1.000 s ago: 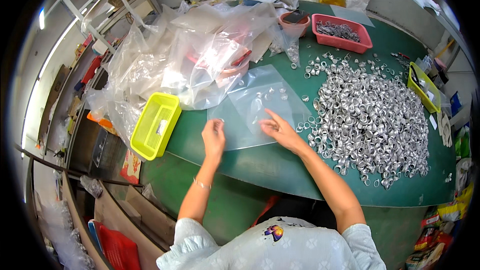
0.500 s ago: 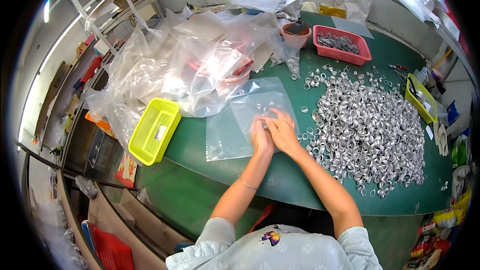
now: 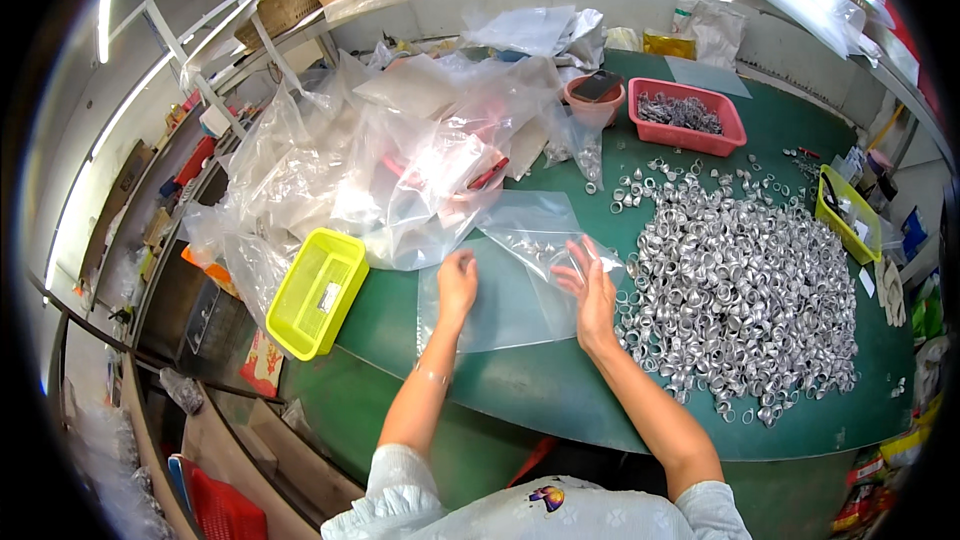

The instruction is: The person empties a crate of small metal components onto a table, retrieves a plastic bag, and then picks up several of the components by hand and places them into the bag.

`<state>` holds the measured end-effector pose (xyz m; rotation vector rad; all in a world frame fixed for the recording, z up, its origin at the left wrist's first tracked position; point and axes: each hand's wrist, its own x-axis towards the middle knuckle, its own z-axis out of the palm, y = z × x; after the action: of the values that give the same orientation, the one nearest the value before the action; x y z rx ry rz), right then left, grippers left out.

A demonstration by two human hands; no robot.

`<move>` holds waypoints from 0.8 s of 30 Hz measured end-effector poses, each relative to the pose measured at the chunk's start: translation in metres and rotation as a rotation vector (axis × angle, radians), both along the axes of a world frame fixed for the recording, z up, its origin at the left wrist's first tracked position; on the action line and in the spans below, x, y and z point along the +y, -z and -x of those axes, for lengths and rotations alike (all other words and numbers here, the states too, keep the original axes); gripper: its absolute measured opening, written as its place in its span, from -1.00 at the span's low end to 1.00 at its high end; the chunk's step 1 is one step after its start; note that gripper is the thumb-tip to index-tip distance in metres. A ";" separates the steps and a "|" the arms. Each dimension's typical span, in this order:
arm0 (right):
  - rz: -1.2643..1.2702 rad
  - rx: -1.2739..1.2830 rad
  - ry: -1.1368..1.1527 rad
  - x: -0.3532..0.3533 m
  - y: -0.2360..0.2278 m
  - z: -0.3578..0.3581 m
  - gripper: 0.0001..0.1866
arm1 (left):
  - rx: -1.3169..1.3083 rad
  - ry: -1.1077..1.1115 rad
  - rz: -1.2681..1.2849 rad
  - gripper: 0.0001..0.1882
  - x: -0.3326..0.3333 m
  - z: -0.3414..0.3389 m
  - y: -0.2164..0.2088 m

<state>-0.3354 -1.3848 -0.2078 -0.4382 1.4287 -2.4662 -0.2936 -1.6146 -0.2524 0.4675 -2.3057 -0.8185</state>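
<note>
A clear plastic bag point(image 3: 515, 315) lies spread on the green table, its upper part lifted and folded over. Small shiny bits show through it near my right hand point(image 3: 592, 295). That hand is open, its spread fingers against the folded part of the bag. My left hand point(image 3: 457, 285) is over the bag's left side with its fingers curled closed; what they grip, if anything, is hidden. To the right of my right hand spreads a big heap of silver metal rings point(image 3: 740, 290).
A yellow-green basket point(image 3: 318, 295) stands left of the bag. Behind it rise piled plastic bags point(image 3: 300, 160). Farther back are a pink bucket point(image 3: 597, 110) with a dark phone on top and a pink tray point(image 3: 735, 135) of small metal pieces. Another yellow-green basket point(image 3: 845, 215) stands at right.
My hands were close together over the bag and have moved apart, left hand leftward, right hand rightward. The bag's upper part now folds over toward the right.
</note>
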 end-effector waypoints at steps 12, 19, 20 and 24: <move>0.309 -0.131 -0.073 -0.028 -0.005 -0.012 -0.42 | -0.296 -0.104 0.349 -0.80 -0.015 0.101 0.022; 0.187 -0.163 0.045 -0.033 0.013 -0.009 -0.51 | 0.370 -0.281 -0.254 -0.88 0.003 0.016 0.001; 0.131 -0.135 0.038 -0.041 0.017 -0.009 -0.54 | 0.466 -0.142 -0.277 -0.92 0.036 -0.001 -0.027; -0.098 -0.199 -0.315 -0.034 0.013 -0.008 -0.59 | 0.225 0.498 0.172 -0.97 0.121 -0.043 -0.068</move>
<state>-0.3274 -1.4184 -0.2205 -0.3546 1.2844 -2.1164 -0.2501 -1.4938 -0.1843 -0.2764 -2.2776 -0.8387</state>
